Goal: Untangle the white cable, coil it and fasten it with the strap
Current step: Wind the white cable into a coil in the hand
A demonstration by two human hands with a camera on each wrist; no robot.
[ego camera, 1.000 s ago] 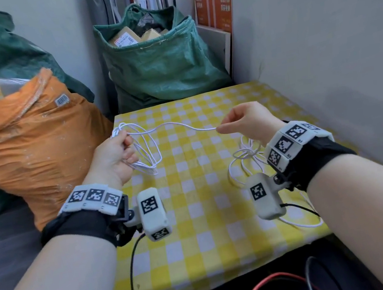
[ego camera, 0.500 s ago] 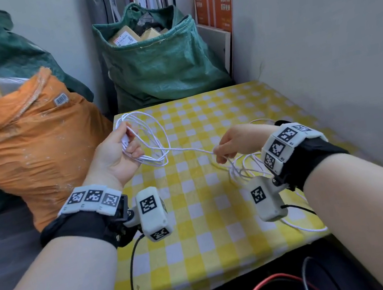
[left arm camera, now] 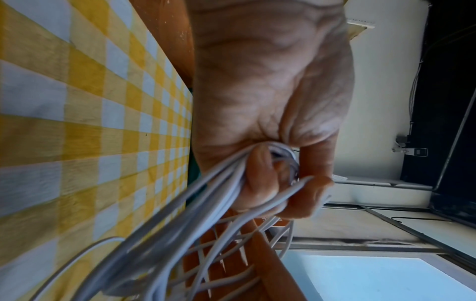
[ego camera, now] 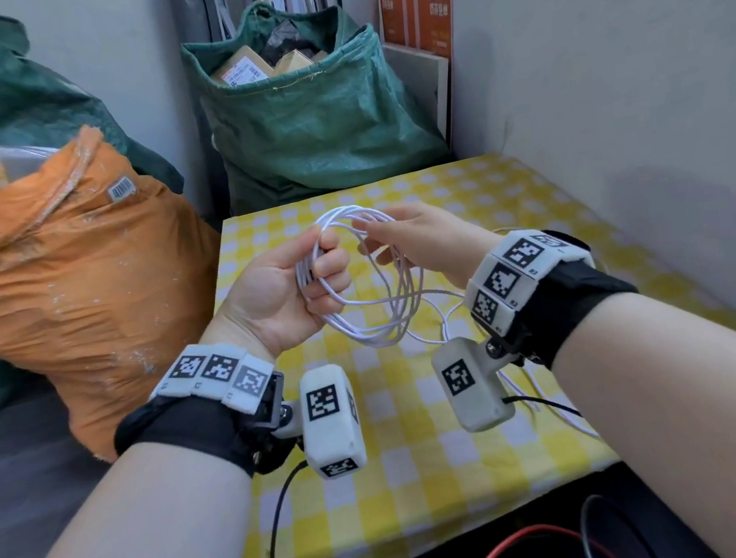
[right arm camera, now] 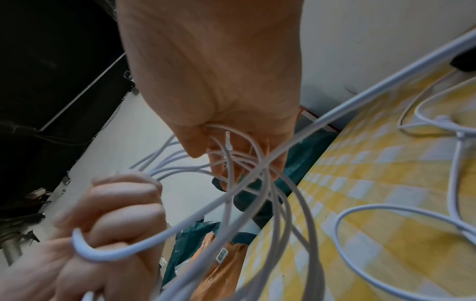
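Observation:
The white cable point(ego camera: 368, 335) is gathered into several loops held above the yellow checked table point(ego camera: 442, 487). My left hand point(ego camera: 327, 266) grips the left side of the coil, fingers curled round the bundled strands point(left arm camera: 206, 203). My right hand point(ego camera: 386, 241) is at the coil's upper right, close to the left hand, with a strand pinched between thumb and fingers point(right arm camera: 226, 142). The rest of the cable point(right arm camera: 360, 209) lies loose on the cloth under my right wrist and trails toward the table's near right edge point(ego camera: 568, 420). I see no strap.
An orange sack point(ego camera: 63, 293) leans against the table's left side. A green sack of parcels point(ego camera: 317, 115) stands behind the table, and a grey board point(ego camera: 617, 87) walls the right. Black and red wires point(ego camera: 525, 541) hang below the near edge.
My right hand rose from near the table and came over to the left hand, bringing a length of cable onto the coil. The left hand shifted toward the centre with more loops in it.

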